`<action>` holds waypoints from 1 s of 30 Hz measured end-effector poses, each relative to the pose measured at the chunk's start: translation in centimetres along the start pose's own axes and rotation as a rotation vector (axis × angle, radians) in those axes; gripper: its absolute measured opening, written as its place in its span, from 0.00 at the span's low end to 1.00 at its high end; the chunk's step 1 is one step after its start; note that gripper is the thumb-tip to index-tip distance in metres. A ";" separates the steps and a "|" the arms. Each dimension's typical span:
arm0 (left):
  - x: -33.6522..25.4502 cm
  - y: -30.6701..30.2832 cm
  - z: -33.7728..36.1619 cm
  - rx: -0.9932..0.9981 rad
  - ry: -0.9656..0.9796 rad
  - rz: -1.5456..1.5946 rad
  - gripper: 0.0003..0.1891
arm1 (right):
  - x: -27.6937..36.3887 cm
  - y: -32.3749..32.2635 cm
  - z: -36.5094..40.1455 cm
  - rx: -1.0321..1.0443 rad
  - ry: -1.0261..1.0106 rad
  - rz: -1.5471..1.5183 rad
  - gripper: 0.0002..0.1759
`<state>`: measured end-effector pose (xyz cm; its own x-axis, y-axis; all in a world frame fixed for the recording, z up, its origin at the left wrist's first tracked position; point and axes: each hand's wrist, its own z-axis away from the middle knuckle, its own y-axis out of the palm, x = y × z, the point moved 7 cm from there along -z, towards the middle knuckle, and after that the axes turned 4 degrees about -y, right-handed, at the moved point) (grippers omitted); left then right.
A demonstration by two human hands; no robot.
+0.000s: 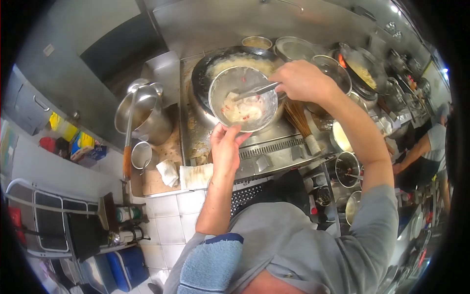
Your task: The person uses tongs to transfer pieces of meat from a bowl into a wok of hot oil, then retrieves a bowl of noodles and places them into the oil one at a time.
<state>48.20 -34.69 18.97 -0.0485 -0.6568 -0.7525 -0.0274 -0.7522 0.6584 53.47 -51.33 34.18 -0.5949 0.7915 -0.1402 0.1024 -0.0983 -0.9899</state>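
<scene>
My left hand [226, 147] grips the near rim of a metal bowl [267, 117], which is tilted so its inside shows. Pale, wet food with small red pieces [242, 109] lies in the bowl. Closed around the dark handle of a utensil [254, 91] is my right hand [298, 81], at the bowl's right side. The utensil's far end reaches into the food. Just behind the bowl, partly hidden by it, a large black wok [200, 73] holds pale, cloudy contents.
Left of the wok stand a steel pot [142, 120], a long wooden-handled ladle [128, 159] and a small metal cup [142, 154]. A bamboo brush [299, 122] lies right of the bowl. Another wok [364, 73] with flame beside it and a co-worker [428, 152] are at the right.
</scene>
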 end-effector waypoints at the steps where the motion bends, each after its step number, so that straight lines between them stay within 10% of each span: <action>1: 0.1 0.1 -0.1 0.010 -0.016 -0.004 0.05 | 0.1 -0.8 0.6 -0.110 -0.017 -0.005 0.11; 12: 1.4 -1.5 -1.9 -0.077 -0.038 0.099 0.12 | -8.3 -9.9 -1.4 -0.321 0.195 -0.050 0.17; 19: -0.8 -4.3 1.8 -0.232 0.031 0.062 0.12 | -15.9 2.0 -14.6 0.053 0.349 0.176 0.15; 25: -1.8 -5.6 4.5 -0.343 0.083 0.050 0.05 | -18.7 10.1 -18.9 -0.053 0.434 0.042 0.16; 30: -2.0 -4.8 4.8 -0.327 0.071 0.058 0.02 | -20.2 2.9 -14.9 -0.372 0.326 -0.183 0.22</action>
<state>43.66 -29.51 17.43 0.0292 -0.6922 -0.7211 0.2952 -0.6833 0.6679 77.65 -58.65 34.47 -0.3568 0.9280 0.1071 0.3312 0.2329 -0.9144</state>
